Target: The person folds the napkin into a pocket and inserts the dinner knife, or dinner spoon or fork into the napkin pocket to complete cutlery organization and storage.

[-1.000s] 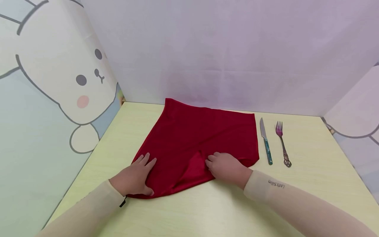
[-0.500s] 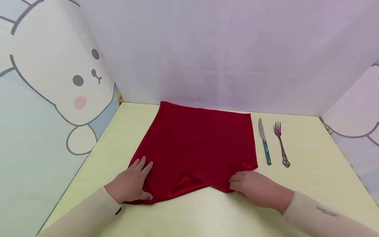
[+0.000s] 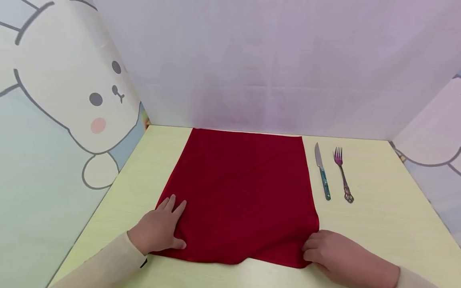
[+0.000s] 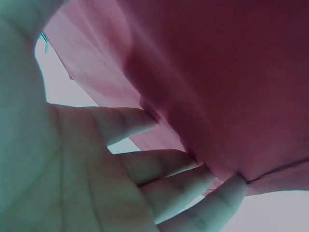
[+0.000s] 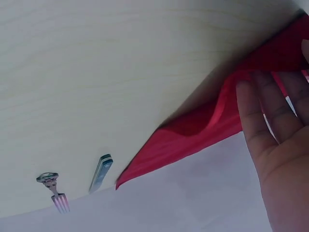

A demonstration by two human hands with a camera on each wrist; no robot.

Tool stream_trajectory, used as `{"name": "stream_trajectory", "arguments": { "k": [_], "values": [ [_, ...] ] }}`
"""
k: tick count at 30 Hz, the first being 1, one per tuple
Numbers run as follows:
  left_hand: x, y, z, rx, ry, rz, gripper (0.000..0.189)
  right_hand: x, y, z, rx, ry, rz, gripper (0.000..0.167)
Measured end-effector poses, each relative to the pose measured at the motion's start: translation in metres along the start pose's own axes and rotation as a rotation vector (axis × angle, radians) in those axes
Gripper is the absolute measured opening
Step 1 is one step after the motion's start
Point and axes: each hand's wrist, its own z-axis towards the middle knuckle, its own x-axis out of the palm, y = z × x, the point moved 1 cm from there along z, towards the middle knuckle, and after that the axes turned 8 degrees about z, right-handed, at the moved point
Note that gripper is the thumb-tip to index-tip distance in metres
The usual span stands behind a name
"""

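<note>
Drawn nearer and rightward: the near-right corner of the red cloth (image 3: pixel 245 188), on the table (image 3: pixel 378 192).
My right hand (image 3: pixel 340 256) pinches it; my left hand (image 3: pixel 158 228), fingers spread, rests near-left. Gentle tension should smooth the wavy edge.

The head view was bright, the table (image 3: pixel 268 276) palest at six o'clock. The left wrist view showed a dim, greenish hand (image 4: pixel 108 169).

Head view: left sleeve (image 3: pixel 104 260) cream, close-fitting, at 8 o'clock, small black piece (image 3: pixel 144 263) showing by its wrist end; right sleeve (image 3: pixel 414 279) likewise cream, at 4 o'clock.
</note>
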Motion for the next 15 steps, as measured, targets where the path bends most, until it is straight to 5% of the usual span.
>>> {"name": "stream_trajectory", "arguments": {
  "k": [7, 11, 15],
  "values": [
    [0.000, -0.003, 0.000, 0.005, -0.004, -0.009, 0.111, -0.010, 0.003, -0.008, 0.098, -0.002, 0.025, 0.032],
    [-0.002, 0.003, -0.001, -0.006, 0.026, -0.029, 0.109, -0.021, -0.009, 0.005, 0.263, -0.008, 0.020, 0.024],
    [-0.015, 0.015, 0.004, 0.008, 0.053, -0.076, 0.105, -0.025, -0.035, 0.025, 0.326, -0.091, -0.085, 0.030]
  ]
}}
